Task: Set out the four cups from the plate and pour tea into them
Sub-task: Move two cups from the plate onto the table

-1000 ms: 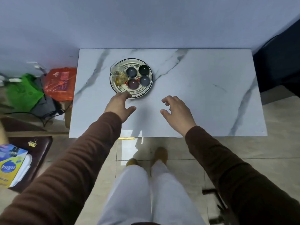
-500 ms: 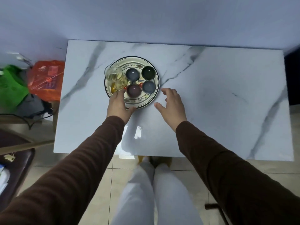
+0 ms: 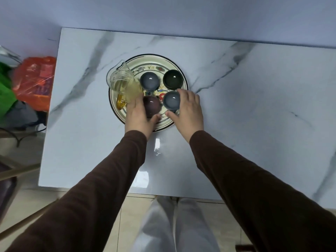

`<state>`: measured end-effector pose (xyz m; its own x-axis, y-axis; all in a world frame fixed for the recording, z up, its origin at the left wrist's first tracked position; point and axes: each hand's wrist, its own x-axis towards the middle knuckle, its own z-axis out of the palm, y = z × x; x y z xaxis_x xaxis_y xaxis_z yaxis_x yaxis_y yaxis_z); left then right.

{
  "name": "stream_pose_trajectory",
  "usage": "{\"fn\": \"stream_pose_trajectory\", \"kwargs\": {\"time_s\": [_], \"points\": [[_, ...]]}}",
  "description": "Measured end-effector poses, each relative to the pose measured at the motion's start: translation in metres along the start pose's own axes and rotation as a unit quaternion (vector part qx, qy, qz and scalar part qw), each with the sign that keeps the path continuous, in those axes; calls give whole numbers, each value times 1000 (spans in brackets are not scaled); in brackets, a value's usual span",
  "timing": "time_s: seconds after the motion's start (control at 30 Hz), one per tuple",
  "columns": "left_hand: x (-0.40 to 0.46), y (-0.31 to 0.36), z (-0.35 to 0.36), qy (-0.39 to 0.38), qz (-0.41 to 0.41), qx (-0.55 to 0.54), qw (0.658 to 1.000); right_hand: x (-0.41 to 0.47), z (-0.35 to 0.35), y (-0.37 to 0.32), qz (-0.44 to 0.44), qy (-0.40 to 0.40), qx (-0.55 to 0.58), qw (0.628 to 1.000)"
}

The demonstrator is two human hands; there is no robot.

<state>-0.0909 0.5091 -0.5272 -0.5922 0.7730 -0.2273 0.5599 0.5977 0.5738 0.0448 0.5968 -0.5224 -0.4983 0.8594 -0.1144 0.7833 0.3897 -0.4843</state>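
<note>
A: Start at the hands. What are they doing?

B: The left hand [image 3: 139, 116] is cupped round the purple cup [image 3: 151, 106], fingers on its left side and thumb curling in at the near edge. The right hand [image 3: 189, 110] does the same to the near grey-blue cup [image 3: 171, 100], fingers along the right side, thumb at the near rim. Both look like loose grips closing on the cups; whether they are squeezing yet I cannot tell

A: And the cups are where?

B: All four sit on the plate [image 3: 179, 70], which lies on the far-left part of the marble table [image 3: 254, 106]. The two being grasped are the near pair. Behind them stand the far grey-blue cup [image 3: 149, 81] and the dark green cup [image 3: 172, 79], untouched. The glass pitcher [image 3: 122, 82] with pale yellow tea is at the plate's left edge, just beside the left hand's fingers

A: So which step is this?

B: The very first, I'd say: setting out the cups, two at a time. Nothing is off the plate and no tea is poured

A: What does the next move need?

B: Lifting both cups straight up clear of the plate rim, the left hand minding the pitcher, then setting them on bare marble nearer or to the right
</note>
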Motion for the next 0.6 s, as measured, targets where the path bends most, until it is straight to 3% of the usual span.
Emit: {"fn": "stream_pose_trajectory", "kwargs": {"time_s": [0.3,0.6], "points": [[8,-6,10,30,29,1,999,10,10,4,-1,5,-6,1000],[1,22,1,21,77,-20,997,-9,-20,23,61,42,93,993]]}}
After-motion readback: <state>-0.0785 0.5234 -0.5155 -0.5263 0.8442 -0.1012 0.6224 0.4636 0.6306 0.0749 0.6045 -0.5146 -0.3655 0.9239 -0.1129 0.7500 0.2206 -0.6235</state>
